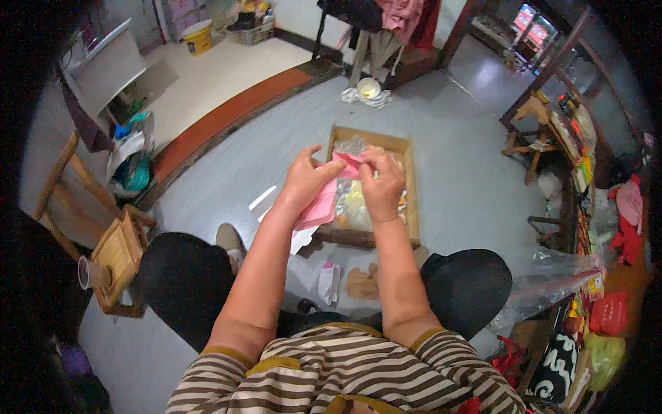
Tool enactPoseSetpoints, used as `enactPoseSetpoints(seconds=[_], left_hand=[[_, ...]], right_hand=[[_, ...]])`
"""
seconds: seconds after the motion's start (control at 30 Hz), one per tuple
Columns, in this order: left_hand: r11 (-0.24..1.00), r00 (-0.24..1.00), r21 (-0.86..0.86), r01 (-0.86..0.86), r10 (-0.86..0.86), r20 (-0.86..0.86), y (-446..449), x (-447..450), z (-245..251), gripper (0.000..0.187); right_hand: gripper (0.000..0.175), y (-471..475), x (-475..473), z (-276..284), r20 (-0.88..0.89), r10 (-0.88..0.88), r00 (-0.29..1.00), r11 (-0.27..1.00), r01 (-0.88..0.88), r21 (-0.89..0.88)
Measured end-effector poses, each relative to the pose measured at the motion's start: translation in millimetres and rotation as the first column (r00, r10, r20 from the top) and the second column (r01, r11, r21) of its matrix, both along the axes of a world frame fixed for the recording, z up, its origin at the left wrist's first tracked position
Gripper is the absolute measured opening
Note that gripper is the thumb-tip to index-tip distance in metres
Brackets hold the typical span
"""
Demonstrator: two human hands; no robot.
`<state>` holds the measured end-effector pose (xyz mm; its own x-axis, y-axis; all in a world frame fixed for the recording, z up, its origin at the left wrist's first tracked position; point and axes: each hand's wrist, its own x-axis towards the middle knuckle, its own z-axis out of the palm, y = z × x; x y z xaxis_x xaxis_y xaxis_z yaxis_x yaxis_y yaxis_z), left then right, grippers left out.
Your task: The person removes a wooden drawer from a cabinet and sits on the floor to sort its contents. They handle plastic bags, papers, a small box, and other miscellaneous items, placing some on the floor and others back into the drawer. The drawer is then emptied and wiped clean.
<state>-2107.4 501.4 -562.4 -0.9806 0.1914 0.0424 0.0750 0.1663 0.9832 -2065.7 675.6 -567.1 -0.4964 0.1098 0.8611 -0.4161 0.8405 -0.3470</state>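
Both my hands are raised over a cardboard box on the floor, holding a pink piece of paper or thin card. My left hand pinches its upper edge between thumb and fingers. At the other side of that edge, my right hand grips with thumb and fingertips. The top looks folded or gaping between the hands, and the lower part hangs by my left wrist. Inside the box lie clear plastic bags with pale yellow and orange contents, partly hidden by my hands.
White card pieces lie left of the box. A small white packet and crumpled brown paper rest between my feet. To the left, a wooden chair bears a clear plastic cup. Crowded goods and a plastic sheet line the right.
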Motion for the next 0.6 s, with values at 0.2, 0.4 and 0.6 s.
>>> enactPoseSetpoints(seconds=[0.2, 0.4, 0.6], left_hand=[[0.982, 0.981, 0.035, 0.188, -0.189, 0.044, -4, -4, -16, 0.031], [0.954, 0.946, 0.001, 0.301, -0.299, 0.127, -1, -3, -17, 0.023], [0.972, 0.957, -0.001, 0.234, -0.23, 0.177, 0, -1, -20, 0.026]], right_hand=[[0.012, 13, 1, -5, 0.172, 0.319, 0.932, 0.8, -0.167, -0.576], [0.013, 20, -10, -12, 0.146, 0.397, 0.906, 0.667, -0.175, -0.725], [0.022, 12, -7, -9, 0.057, -0.238, 0.97, 0.97, 0.241, -0.046]])
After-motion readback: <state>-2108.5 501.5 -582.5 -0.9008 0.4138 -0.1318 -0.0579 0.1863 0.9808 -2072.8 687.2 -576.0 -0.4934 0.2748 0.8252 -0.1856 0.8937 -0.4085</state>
